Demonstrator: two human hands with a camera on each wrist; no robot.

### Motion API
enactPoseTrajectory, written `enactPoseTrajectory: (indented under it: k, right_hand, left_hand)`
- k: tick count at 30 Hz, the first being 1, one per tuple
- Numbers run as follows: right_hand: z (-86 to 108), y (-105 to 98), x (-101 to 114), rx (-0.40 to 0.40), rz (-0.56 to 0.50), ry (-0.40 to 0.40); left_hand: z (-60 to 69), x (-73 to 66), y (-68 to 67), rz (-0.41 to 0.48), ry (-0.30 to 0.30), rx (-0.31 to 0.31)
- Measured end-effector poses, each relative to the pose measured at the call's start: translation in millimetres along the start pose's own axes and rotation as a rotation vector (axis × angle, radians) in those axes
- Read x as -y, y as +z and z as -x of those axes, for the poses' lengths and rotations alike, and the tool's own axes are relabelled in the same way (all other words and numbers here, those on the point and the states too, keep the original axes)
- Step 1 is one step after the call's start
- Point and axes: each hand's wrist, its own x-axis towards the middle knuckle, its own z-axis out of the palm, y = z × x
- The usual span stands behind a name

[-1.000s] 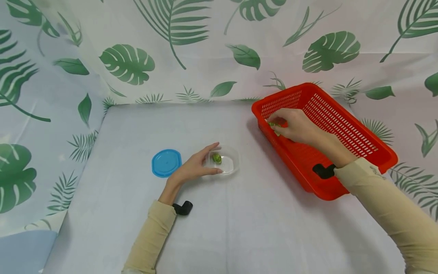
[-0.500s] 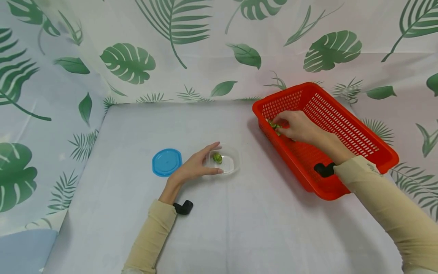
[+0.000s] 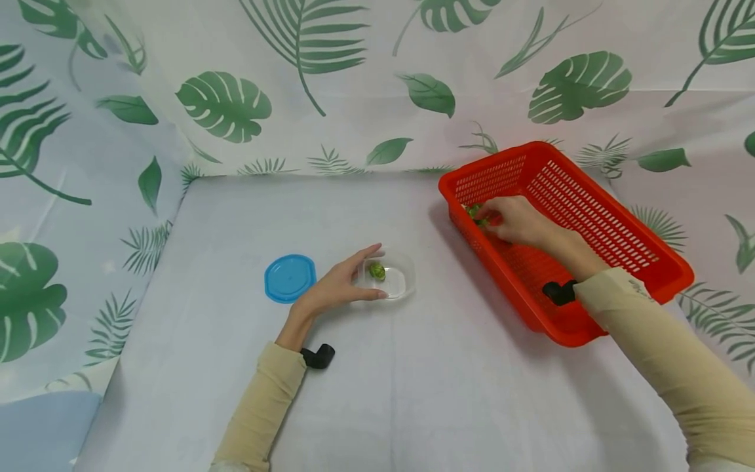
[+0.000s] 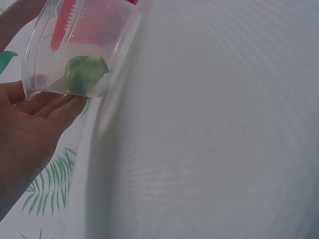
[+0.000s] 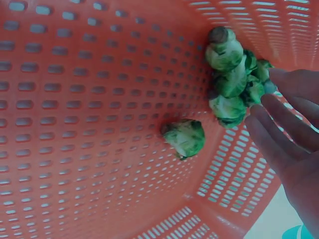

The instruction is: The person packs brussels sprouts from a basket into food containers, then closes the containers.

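My left hand [image 3: 337, 286] holds a small clear plastic container [image 3: 407, 290], its thumb and fingers around opposite sides. Inside lies one green Brussels sprout [image 3: 377, 270], also visible through the wall in the left wrist view. My right hand [image 3: 522, 223] reaches down into the red basket [image 3: 495, 269] at its far left end. In the right wrist view, several Brussels sprouts [image 5: 230, 82] are heaped in a corner, and the right fingertips are beside the heap, with no sprout plainly gripped. A separate Brussels sprout [image 5: 185, 138] lies apart on the basket floor.
A blue lid [image 3: 290, 278] lies flat on the white-covered table [image 3: 354, 393], left of the container. The basket stands at an angle on the right. A leaf-patterned cloth [image 3: 354, 78] rises behind the table and at the sides.
My right hand has lowered slightly within the basket, shifting a little among the sprouts near its left end. My left hand and the container stay in place.
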Motion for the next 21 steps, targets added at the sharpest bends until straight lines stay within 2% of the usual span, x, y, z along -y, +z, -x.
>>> enactPoseTrajectory:
  k: [5,15,19,21]
  right_hand:
    - [-4.1,4,-7,0.031,-0.014,0.015]
    - [-12.3,13,-17,0.063,0.048,-0.06]
    - [-14.3,15,-17,0.056,0.079,-0.102]
    - [-15.1,15,-16,0.042,0.083,-0.091]
  left_hand:
    - [-0.9,-0.5,-0.8,-0.001,-0.01,0.006]
    - [-0.5,0.3,0.5,0.001,-0.024,0.01]
    - [-0.7,-1.0,0.5,-0.005,-0.024,0.007]
    - [-0.8,-1.6,0.1,-0.004,-0.019,0.002]
